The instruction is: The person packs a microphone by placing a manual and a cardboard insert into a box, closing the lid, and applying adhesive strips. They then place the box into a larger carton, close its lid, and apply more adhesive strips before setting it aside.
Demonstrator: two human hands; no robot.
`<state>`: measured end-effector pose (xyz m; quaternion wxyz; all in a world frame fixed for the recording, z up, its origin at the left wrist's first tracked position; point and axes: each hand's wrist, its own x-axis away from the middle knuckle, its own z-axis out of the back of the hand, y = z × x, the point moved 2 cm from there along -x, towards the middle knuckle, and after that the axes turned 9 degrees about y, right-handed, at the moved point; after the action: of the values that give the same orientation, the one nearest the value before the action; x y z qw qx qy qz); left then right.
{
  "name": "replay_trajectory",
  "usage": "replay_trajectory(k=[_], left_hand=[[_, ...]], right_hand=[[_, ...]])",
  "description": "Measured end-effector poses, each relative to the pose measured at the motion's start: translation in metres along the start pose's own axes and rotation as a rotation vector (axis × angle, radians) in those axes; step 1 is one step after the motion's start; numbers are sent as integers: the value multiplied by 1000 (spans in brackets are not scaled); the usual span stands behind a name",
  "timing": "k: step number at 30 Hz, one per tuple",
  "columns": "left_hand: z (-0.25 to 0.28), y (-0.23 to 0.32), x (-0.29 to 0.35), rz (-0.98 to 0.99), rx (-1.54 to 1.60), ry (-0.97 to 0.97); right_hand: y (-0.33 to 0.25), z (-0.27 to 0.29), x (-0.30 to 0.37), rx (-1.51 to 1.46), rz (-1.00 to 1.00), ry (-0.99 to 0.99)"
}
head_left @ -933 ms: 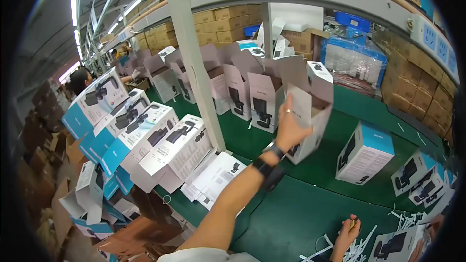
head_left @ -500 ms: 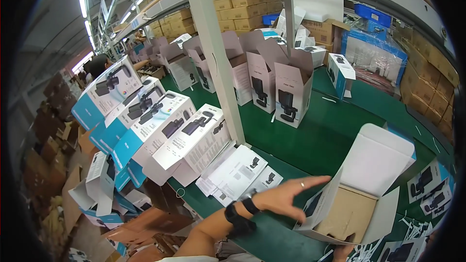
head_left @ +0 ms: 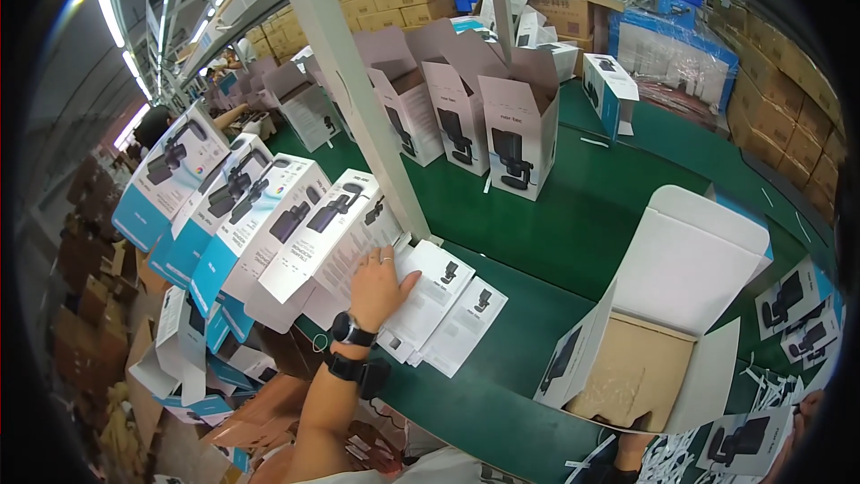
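Note:
My left hand, with a ring and a dark wristwatch, lies over the left part of a stack of white printed leaflets. Its thumb points away from the fingers, and the fingertips reach the side of a white microphone box. A white carton stands with its lid raised at the right, a brown cardboard insert inside it. My right hand is against the carton's near lower edge; its fingers are mostly hidden by the carton.
Several upright boxes with raised flaps line the green table behind a metal post. White-and-blue boxes fill the left side. White strips lie at the lower right, where another person's hand shows near a printed box.
My left hand has moved left from the open carton onto the leaflets. The view has shifted a little; my right hand stays at the carton's near edge.

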<state>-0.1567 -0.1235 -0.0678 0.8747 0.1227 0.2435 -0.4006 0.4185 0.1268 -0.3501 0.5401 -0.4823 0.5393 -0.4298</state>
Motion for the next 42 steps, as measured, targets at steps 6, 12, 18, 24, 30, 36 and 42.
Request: replay_trajectory(k=[6,12,18,24,30,36,42], left_hand=[[-48,-39,-2,114,-134,-70],[-7,11,-34,110,65,83],[140,69,-42,82,1504,624],[231,173,-47,-366,1869,468],[196,228,-80,-862,1143,-40],[138,209,-24,-142,1344,-54],[118,243,-6,-542,1112,-93]], right_hand=[[3,-4,6,360,91,-38],[20,21,12,-82,-99,104],[-18,-25,10,622,244,-86],[-123,-90,-13,348,426,91],[-199,-117,-17,106,161,87],[-237,-88,-43,336,269,19],[-376,-112,-53,232,707,-319]])
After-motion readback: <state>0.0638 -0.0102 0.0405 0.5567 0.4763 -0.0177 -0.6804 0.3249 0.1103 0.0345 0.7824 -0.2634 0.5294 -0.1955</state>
